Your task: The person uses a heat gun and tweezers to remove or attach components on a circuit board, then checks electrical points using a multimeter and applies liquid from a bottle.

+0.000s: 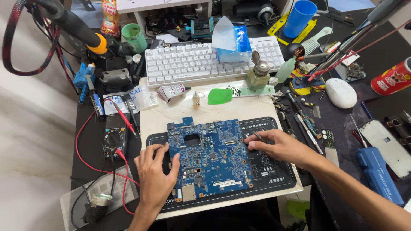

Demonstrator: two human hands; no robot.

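So, a blue circuit board [209,156] is laid flat on a black work mat [274,171], which itself sits on a pale slab on the bench [376,55]. The board is tilted a bit, with a square cut-out near its upper left and a round coin cell toward the lower middle.

The left hand [156,175] is pressed against the board's left edge, fingers [173,160] spread apart and curled over onto the board, nothing gripped, just steadying. The right hand [278,145] is planted at the board's right edge, fingers pinched together on a thin metal tool [258,137], probably tweezers, though it's too small to be sure. Its tip is pointed at the board's upper right side.

Stuff scattered around: a white keyboard [192,60] is parked behind the slab, with a blue tissue pack [233,42] lying on top of it. A green plastic pick [220,96] and a small glass bottle with a metal cap [258,75] are seen just beyond the mat. A black multimeter [114,137] with red leads is placed left of the slab. Over on the right, a white mouse [341,93], a blue cup [299,18] and a red can [394,77] can be spotted, well apart from the hands.
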